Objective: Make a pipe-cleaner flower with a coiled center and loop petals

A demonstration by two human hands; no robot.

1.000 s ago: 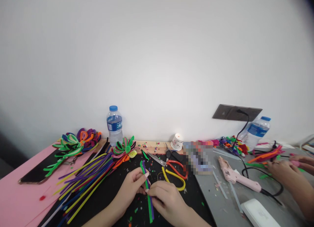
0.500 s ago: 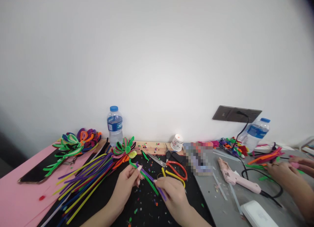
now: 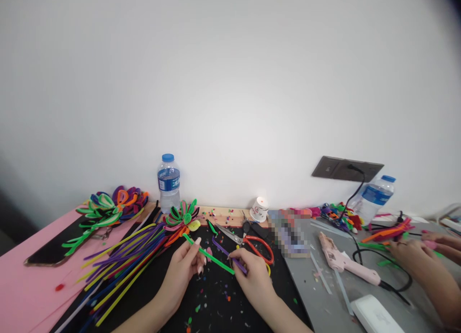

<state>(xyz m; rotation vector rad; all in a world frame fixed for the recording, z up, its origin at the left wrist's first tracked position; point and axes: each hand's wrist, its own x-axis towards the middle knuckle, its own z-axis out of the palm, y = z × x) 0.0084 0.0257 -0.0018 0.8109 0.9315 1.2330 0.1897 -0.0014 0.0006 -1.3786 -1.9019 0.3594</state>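
Note:
Between finger and thumb, my left hand (image 3: 187,262) pinches a green pipe cleaner (image 3: 215,261) that slants down to the right. My right hand (image 3: 248,270) is closed on a purple pipe cleaner (image 3: 220,248), whose bent end points up and left. The green one's lower end reaches my right fingertips; whether they touch it is unclear. Behind my right hand lie open scissors with red handles (image 3: 264,249). A pipe-cleaner flower (image 3: 185,218) and a bundle of long colored pipe cleaners (image 3: 126,261) lie left of my left hand.
Water bottles (image 3: 168,184) stand at back left and right. A paper cup (image 3: 260,209) is upside down near the wall. On the right are a pink glue gun (image 3: 345,263), a white box (image 3: 376,314) and another person's hands (image 3: 418,256). A phone (image 3: 54,246) lies left.
The green and purple pipe cleaners, close together before, are now apart at their upper ends. The purple one has moved away from my left hand and stays in my right.

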